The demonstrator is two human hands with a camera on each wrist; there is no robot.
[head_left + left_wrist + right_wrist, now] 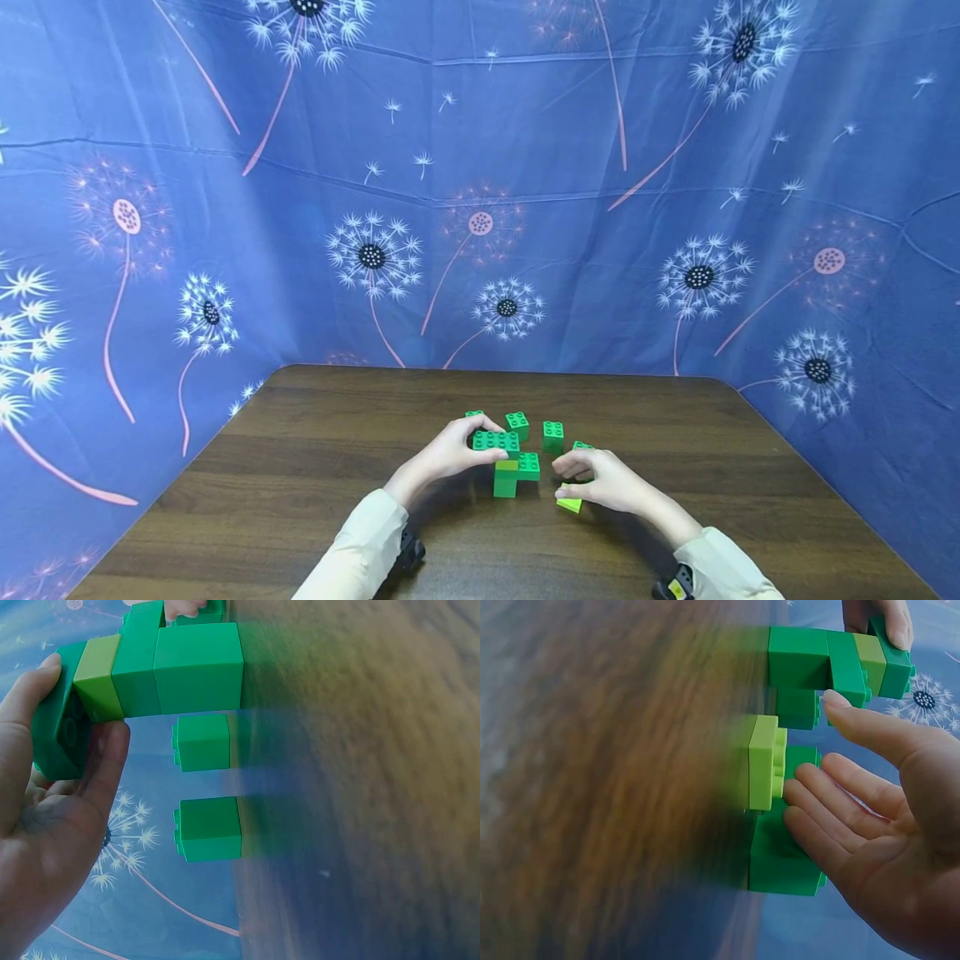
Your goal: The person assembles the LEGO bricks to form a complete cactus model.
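My left hand (454, 450) grips the top green brick (491, 442) of an upright stack, thumb on one side and fingers on the other. Under that brick sits a lime block (98, 678). Below it a green brick (529, 467) juts out to the right, over a green base brick (505, 485) on the table. To the right of the stack, my right hand (611, 482) hovers with loosely bent fingers and nothing in its grasp. A flat lime brick with studs (763, 763) lies just below its thumb and fingertips.
Several loose green bricks stand behind the hands on the wooden table (300, 467), among them one behind the stack (517, 425), one further right (552, 436) and one partly hidden by the right hand (582, 446). A blue dandelion-print cloth (480, 167) hangs behind the table.
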